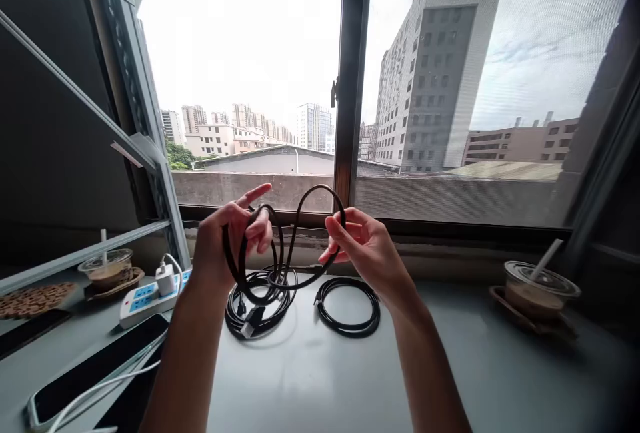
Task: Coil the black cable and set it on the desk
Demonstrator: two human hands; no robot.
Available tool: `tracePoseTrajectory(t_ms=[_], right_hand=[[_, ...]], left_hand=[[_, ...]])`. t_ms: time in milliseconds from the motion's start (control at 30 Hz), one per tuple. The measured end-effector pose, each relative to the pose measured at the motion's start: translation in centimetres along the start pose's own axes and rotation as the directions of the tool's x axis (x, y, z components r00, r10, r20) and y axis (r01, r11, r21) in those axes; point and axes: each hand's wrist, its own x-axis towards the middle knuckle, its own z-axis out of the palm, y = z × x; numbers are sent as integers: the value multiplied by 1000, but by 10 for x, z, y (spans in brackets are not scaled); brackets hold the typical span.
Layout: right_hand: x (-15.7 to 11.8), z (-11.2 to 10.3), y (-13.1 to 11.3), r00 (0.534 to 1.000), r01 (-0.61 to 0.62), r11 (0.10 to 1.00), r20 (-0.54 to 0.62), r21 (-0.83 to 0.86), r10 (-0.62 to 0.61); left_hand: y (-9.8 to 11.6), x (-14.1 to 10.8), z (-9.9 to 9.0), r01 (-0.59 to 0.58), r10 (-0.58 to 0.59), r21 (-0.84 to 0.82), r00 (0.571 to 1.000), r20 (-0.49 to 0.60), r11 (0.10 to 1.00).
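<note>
A black cable (301, 210) hangs in loops between my two hands, above the table. Several of its loops lie over my left hand (239, 226), whose index finger points out while the other fingers curl around the cable. With thumb and fingers, my right hand (357, 236) pinches the far side of a wide loop. Below my left hand rests a coil of black cable (267, 333) with a connector (251, 324) showing on it; the hanging loops partly cover this coil. A second, neat coil of black cable (350, 334) lies flat beneath my right hand.
Left on the table (310, 393) are a white power strip (145, 301) with a charger (165, 280), a phone (100, 366) and white cords (107, 383). Iced drinks in plastic cups stand at the left (106, 268) and right (539, 290). A metal frame (160, 173) rises at the left, before the window.
</note>
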Motion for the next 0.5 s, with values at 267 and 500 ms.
tracePoseTrajectory(t_ms=[267, 500], right_hand=[[0, -49, -3, 884, 68, 997, -466, 22, -50], [-17, -84, -15, 838, 89, 983, -546, 162, 14]], left_hand=[[22, -4, -22, 8, -17, -99, 996, -83, 995], [21, 2, -41, -36, 25, -69, 988, -150, 997]])
